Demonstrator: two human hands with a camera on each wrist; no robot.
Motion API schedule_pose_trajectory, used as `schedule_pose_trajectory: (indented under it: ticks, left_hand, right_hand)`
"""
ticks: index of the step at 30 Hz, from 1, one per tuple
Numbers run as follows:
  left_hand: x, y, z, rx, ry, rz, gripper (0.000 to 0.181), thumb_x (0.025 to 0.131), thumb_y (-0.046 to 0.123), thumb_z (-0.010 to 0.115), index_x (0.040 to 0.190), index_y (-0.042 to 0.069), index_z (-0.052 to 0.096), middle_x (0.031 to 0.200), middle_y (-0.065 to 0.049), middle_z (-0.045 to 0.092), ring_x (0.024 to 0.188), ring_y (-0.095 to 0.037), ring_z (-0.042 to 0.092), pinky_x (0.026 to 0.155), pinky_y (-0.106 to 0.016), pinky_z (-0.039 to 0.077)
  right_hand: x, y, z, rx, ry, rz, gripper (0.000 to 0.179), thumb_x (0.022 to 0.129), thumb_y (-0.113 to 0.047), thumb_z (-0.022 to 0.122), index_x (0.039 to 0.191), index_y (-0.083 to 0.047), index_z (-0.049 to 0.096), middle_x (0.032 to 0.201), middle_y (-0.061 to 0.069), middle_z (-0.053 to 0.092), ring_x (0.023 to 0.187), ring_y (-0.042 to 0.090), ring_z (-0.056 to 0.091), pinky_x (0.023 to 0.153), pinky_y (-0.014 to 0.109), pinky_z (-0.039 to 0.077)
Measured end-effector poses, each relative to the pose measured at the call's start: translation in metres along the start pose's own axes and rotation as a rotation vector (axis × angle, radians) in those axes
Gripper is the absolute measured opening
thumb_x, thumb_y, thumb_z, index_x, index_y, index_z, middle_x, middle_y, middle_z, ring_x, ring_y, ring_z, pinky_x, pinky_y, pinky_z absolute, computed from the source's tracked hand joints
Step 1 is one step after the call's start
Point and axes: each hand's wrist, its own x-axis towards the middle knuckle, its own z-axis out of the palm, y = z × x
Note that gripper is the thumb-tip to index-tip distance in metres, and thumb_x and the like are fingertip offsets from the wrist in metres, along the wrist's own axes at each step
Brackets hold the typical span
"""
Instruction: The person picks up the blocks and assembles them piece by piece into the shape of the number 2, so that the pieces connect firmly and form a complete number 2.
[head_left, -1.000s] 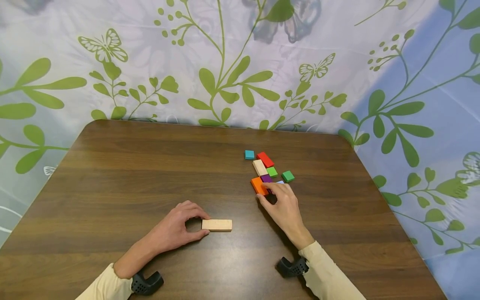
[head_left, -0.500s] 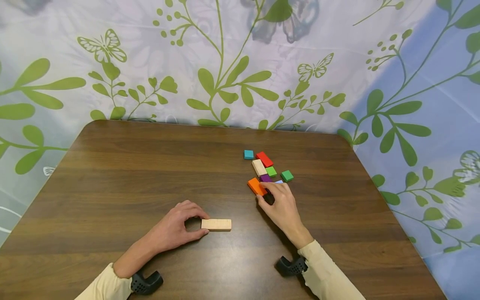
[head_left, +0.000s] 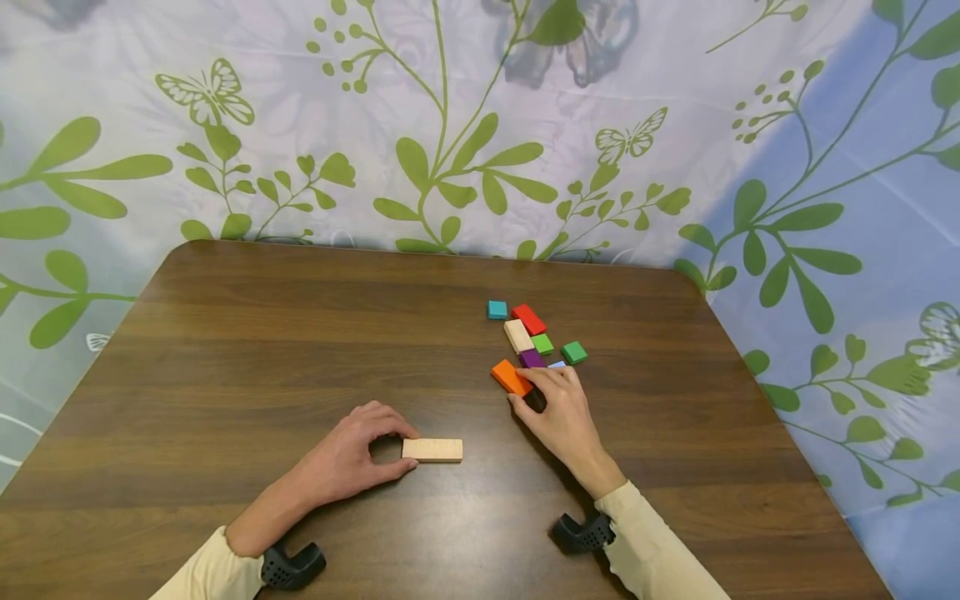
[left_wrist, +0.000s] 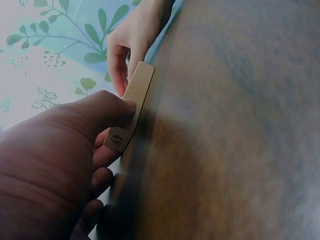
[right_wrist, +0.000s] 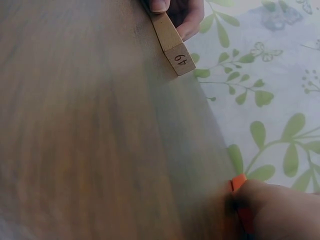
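In the head view the left hand (head_left: 352, 454) pinches the left end of a plain wooden block (head_left: 432, 450) that lies flat on the table. Its end face bears the number 49 in the left wrist view, where the thumb presses on the block's side. Farther back and to the right, the right hand (head_left: 562, 421) holds an orange block (head_left: 511, 378) between thumb and fingers, close to the tabletop. Just behind it lie a purple block (head_left: 532, 358) and a light blue block (head_left: 557, 364), partly hidden by the fingers.
Beyond the right hand lie a second plain wooden block (head_left: 517, 336), a red block (head_left: 529, 319), a light green block (head_left: 542, 343), a green block (head_left: 574, 352) and a teal block (head_left: 497, 310). A patterned cloth (head_left: 300, 125) hangs along the table's (head_left: 262, 350) far edge.
The right hand has drawn the orange block a little left and toward the person, away from the purple block. The left hand and its wooden block stay in place.
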Motion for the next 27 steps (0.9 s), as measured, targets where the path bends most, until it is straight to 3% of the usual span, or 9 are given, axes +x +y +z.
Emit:
schedule_pose_trajectory:
  ticks: [11,21,27]
  left_hand:
    - [0.0001,0.0015,0.0005,0.0,-0.003,-0.008,0.027,0.083,0.026,0.089,0.106,0.027,0.075,0.104,0.021,0.068,0.098,-0.004,0.056,0.086,-0.035,0.049]
    - [0.0007,0.002,-0.0003,-0.001,-0.013,-0.015,0.027,0.083,0.027,0.089,0.106,0.027,0.075,0.104,0.02,0.068,0.097,-0.004,0.056,0.085,-0.034,0.049]
    - [0.0008,0.002,-0.0008,0.008,-0.015,-0.02,0.027,0.083,0.027,0.089,0.106,0.027,0.075,0.104,0.02,0.068,0.098,-0.004,0.057,0.086,-0.036,0.049]
  right_hand:
    - [-0.0019,0.0001,-0.0013,0.072,0.003,0.03,0.035,0.086,-0.017,0.085,0.118,-0.009,0.075,0.116,0.005,0.075,0.101,0.023,0.062,0.085,0.041,0.055]
    - [-0.0032,-0.0006,-0.001,0.12,0.034,-0.021,0.035,0.084,-0.013,0.083,0.118,-0.011,0.075,0.114,0.002,0.074,0.096,0.019,0.062,0.081,0.036,0.055]
    - [-0.0029,-0.0011,-0.0008,0.153,-0.007,-0.038,0.036,0.084,-0.014,0.081,0.119,-0.012,0.075,0.115,0.001,0.073,0.101,0.017,0.062,0.084,0.037,0.055]
